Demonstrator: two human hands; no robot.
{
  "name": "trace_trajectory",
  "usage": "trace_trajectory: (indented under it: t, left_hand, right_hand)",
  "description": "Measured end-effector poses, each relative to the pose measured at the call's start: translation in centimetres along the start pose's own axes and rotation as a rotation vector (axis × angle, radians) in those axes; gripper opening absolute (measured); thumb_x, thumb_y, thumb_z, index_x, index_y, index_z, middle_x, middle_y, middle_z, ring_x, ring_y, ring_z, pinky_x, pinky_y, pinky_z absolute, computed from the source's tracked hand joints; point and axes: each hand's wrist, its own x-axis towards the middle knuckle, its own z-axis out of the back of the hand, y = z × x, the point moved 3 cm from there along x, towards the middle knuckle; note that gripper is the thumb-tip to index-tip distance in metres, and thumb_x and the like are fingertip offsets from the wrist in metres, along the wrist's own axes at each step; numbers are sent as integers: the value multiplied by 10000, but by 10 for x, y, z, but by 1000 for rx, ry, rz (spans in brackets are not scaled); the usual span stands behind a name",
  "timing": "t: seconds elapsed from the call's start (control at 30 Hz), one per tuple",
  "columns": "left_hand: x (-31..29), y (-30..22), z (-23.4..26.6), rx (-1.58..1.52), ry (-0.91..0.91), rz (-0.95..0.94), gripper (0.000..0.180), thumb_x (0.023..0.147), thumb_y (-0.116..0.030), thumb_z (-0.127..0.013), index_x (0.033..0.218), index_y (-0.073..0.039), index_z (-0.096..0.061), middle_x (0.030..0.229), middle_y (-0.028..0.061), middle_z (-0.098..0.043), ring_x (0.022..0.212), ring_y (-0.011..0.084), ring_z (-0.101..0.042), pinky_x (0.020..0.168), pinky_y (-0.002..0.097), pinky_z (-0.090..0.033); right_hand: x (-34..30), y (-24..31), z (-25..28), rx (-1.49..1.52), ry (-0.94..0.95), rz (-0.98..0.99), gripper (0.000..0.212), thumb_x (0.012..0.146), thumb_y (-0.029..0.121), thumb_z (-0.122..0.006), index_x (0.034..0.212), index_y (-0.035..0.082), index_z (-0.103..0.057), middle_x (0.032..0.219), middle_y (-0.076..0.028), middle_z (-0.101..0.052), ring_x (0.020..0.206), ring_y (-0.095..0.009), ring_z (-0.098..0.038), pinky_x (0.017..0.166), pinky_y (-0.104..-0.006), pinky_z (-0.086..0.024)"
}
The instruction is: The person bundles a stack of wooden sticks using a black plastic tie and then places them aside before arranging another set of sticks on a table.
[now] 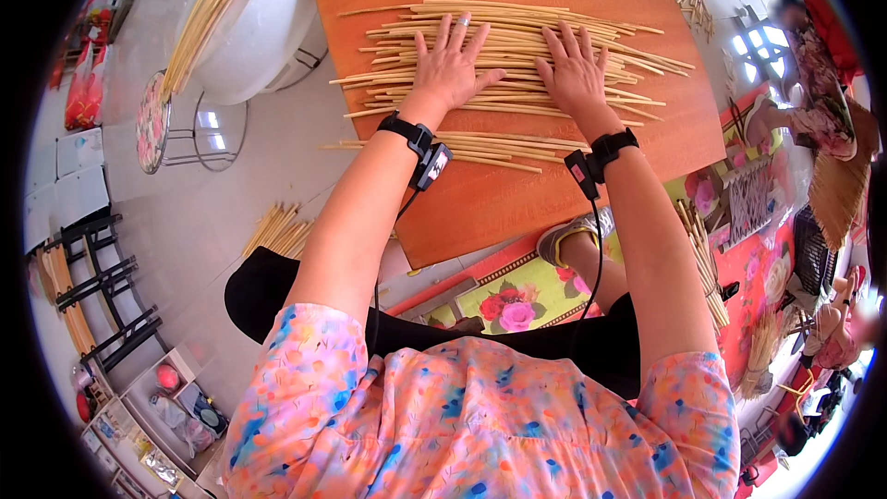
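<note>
We press both the left hand (450,67) and right hand (575,74), flat and released, on bamboo sticks (517,32) lying left-to-right across the worktop (517,194) in upper frame

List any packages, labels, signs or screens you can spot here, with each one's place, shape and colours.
Red packages: far left edge, stacked, glossy, flat.
Wrist devices: one black box strapped on each wrist, beside the bamboo sticks; small and rectangular.
Shelf packets: bottom left, small, shiny.
No signs visible.
</note>
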Motion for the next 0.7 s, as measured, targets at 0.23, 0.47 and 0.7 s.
trace_trajectory:
  t: [0.23,0.47,0.7]
  left_hand:
    - [-12,-4,9,-18,67,0,838,798,-735,-374,1449,-225,-238,1518,93,-156,1403,315,-98,1067,628,-131]
    - [-29,-7,16,-36,122,-9,862,786,-745,-363,1458,-226,-213,1531,89,-112,1413,292,-65,1085,613,-88]
    - [-48,-6,19,-34,139,-63,837,802,-702,-421,1456,-221,-220,1526,86,-124,1406,278,-103,1064,637,-124]
  right_hand:
    - [-16,10,5,-2,95,-33,589,904,473,-430,1408,186,-332,1489,-75,-251,1385,-343,-154,1066,-627,-115]
    - [-42,23,16,18,103,-69,627,894,469,-463,1424,176,-300,1505,-74,-204,1392,-349,-115,1067,-634,-94]
    - [-57,36,12,38,89,-39,622,880,474,-485,1407,177,-337,1497,-67,-231,1387,-356,-138,1068,-631,-91]
